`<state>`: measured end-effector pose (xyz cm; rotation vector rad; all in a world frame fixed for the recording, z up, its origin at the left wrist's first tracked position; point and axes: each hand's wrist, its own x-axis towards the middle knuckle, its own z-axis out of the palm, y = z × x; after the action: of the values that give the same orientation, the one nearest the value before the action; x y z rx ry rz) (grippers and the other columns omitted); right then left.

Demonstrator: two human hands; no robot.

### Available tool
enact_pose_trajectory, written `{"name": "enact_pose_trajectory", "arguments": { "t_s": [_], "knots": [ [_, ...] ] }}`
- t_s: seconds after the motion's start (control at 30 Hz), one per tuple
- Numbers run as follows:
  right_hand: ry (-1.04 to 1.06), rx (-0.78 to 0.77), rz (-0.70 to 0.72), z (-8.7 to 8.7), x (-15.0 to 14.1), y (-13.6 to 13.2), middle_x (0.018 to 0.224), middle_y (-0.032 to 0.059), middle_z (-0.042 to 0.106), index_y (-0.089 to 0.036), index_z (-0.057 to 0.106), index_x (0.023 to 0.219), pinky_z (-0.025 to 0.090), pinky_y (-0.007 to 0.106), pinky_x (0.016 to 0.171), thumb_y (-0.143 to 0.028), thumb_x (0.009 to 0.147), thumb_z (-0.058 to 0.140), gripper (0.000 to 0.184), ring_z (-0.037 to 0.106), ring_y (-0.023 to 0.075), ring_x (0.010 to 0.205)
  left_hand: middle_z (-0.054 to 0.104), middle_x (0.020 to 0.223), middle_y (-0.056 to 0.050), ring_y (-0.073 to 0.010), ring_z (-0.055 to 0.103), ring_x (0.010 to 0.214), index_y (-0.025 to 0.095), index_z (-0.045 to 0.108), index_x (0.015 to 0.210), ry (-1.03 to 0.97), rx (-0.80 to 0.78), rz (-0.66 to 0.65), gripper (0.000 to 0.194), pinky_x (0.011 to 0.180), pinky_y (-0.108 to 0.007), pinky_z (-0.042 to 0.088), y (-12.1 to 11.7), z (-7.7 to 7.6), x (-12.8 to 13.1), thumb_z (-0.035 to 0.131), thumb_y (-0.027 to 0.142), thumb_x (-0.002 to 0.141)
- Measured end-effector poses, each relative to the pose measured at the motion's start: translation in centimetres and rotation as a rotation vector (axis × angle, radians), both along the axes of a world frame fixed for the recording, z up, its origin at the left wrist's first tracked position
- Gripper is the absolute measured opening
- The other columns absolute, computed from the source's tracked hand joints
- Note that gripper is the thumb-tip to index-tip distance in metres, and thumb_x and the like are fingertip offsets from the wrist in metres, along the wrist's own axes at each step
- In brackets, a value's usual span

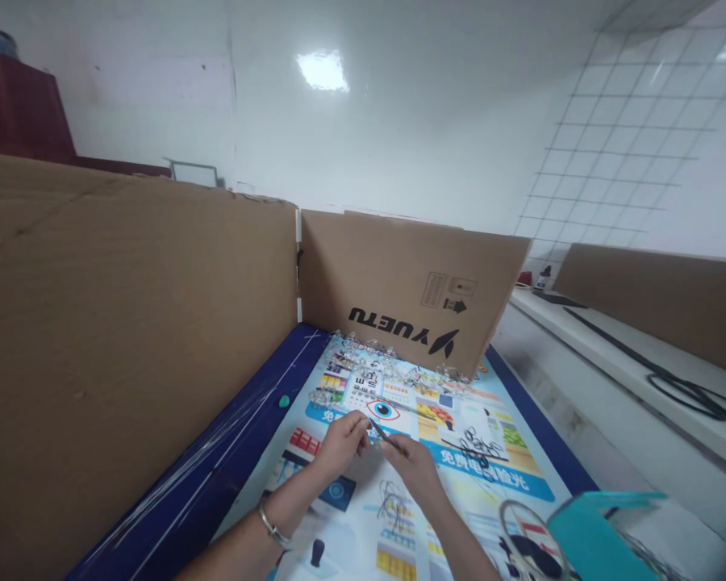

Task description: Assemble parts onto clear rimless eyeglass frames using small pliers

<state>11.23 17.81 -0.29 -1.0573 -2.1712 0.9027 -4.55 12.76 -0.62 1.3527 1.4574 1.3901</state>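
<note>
My left hand [344, 442] is closed in a pinch above the printed mat [363, 516]. Whatever small piece sits between its fingertips is too small to make out. Closed around a slim dark pointed tool [382, 432], my right hand [412, 468] holds it slanting toward the left fingertips. The tool's exact kind does not show clearly. Below and between the forearms lies a loose tangle of thin wire loops [393, 502]. A few thin rods [404, 406] rest on the mat just beyond the hands.
Cardboard panels stand at the left [127, 347] and back [399, 274]. Small clear pieces [399, 367] line the back panel's foot. Dark loops [479, 444] lie to the right. Long thin wires [199, 460] run along the left edge. A turquoise holder [598, 532] sits front right.
</note>
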Motion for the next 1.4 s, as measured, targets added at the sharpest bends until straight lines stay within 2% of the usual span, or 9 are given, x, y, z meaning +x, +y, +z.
{"name": "enact_pose_trajectory", "arguments": {
  "t_s": [0.13, 0.3, 0.63, 0.77, 0.87, 0.97, 1.1, 1.27, 1.4],
  "knots": [
    [0.029, -0.042, 0.024, -0.3, 0.2, 0.5, 0.054, -0.0037, 0.041, -0.017, 0.057, 0.064, 0.027, 0.022, 0.051, -0.047, 0.075, 0.046, 0.033, 0.037, 0.0112, 0.055, 0.055, 0.057, 0.003, -0.0094, 0.046, 0.047, 0.018, 0.05, 0.071, 0.113, 0.006, 0.005, 0.028, 0.051, -0.021, 0.036, 0.0, -0.4, 0.0, 0.036, 0.038, 0.084],
    [0.069, -0.123, 0.048, -0.5, 0.6, 0.6, 0.054, -0.0041, 0.04, -0.017, 0.057, 0.066, 0.028, 0.022, 0.052, -0.046, 0.075, 0.048, 0.032, 0.037, 0.0107, 0.056, 0.051, 0.054, 0.004, -0.0094, 0.045, 0.048, 0.018, 0.05, 0.066, 0.161, -0.011, -0.021, 0.031, 0.051, -0.021, 0.035, -0.3, 0.0, 0.0, 0.036, 0.038, 0.084],
    [0.098, -0.116, 0.063, -0.5, 0.2, -0.3, 0.054, -0.0052, 0.034, -0.017, 0.05, 0.059, 0.027, 0.021, 0.051, -0.043, 0.076, 0.047, 0.032, 0.033, 0.009, 0.055, 0.051, 0.053, 0.003, -0.0092, 0.042, 0.044, 0.018, 0.05, 0.069, 0.063, -0.068, -0.03, 0.029, 0.048, -0.022, 0.035, -0.9, 0.3, 1.2, 0.036, 0.038, 0.083],
    [0.1, -0.109, 0.061, -0.5, 0.3, -0.4, 0.053, -0.0054, 0.033, -0.017, 0.047, 0.057, 0.026, 0.022, 0.05, -0.046, 0.077, 0.045, 0.035, 0.032, 0.0091, 0.054, 0.05, 0.053, 0.004, -0.0094, 0.043, 0.046, 0.018, 0.051, 0.067, 0.108, -0.05, -0.014, 0.032, 0.05, -0.021, 0.035, -0.9, 0.3, 1.4, 0.036, 0.041, 0.084],
    [0.117, -0.106, 0.067, -0.3, 0.4, -0.5, 0.054, -0.0049, 0.035, -0.017, 0.049, 0.058, 0.027, 0.022, 0.052, -0.048, 0.077, 0.044, 0.036, 0.034, 0.0095, 0.055, 0.052, 0.055, 0.003, -0.0099, 0.045, 0.049, 0.017, 0.053, 0.07, 0.116, -0.025, -0.03, 0.033, 0.051, -0.021, 0.036, -0.8, 0.3, 1.3, 0.037, 0.042, 0.083],
    [0.13, -0.103, 0.08, -0.3, 0.4, -0.4, 0.055, -0.0038, 0.04, -0.017, 0.051, 0.061, 0.028, 0.022, 0.052, -0.049, 0.078, 0.043, 0.037, 0.036, 0.0103, 0.056, 0.056, 0.059, 0.001, -0.0107, 0.048, 0.051, 0.016, 0.055, 0.075, 0.033, -0.019, -0.047, 0.038, 0.052, -0.022, 0.038, -0.8, 0.5, 1.1, 0.035, 0.047, 0.083],
    [0.125, -0.056, 0.002, -0.5, 0.4, -0.4, 0.052, -0.0041, 0.038, -0.018, 0.051, 0.058, 0.027, 0.022, 0.049, -0.051, 0.077, 0.044, 0.038, 0.036, 0.0102, 0.053, 0.06, 0.065, -0.002, -0.0123, 0.051, 0.055, 0.015, 0.056, 0.077, 0.018, -0.008, 0.01, 0.042, 0.054, -0.023, 0.039, -0.7, 0.9, 0.4, 0.032, 0.049, 0.084],
    [0.141, 0.018, -0.128, -0.6, 0.7, -0.4, 0.052, -0.0035, 0.039, -0.018, 0.051, 0.06, 0.027, 0.022, 0.048, -0.054, 0.077, 0.043, 0.041, 0.036, 0.0106, 0.052, 0.059, 0.066, 0.001, -0.0132, 0.052, 0.059, 0.018, 0.055, 0.073, 0.233, -0.012, 0.204, 0.025, 0.059, -0.023, 0.039, 0.1, 0.5, -2.0, 0.039, 0.035, 0.081],
    [0.166, 0.054, -0.21, -1.0, 0.8, -0.4, 0.054, -0.0025, 0.042, -0.018, 0.053, 0.064, 0.03, 0.022, 0.051, -0.057, 0.078, 0.041, 0.043, 0.039, 0.0115, 0.054, 0.058, 0.074, 0.0, -0.0145, 0.053, 0.074, 0.018, 0.056, 0.071, 0.52, -0.074, 0.219, 0.014, 0.068, -0.024, 0.038, 0.3, -0.2, -3.3, 0.045, 0.024, 0.077]
  ]
}}
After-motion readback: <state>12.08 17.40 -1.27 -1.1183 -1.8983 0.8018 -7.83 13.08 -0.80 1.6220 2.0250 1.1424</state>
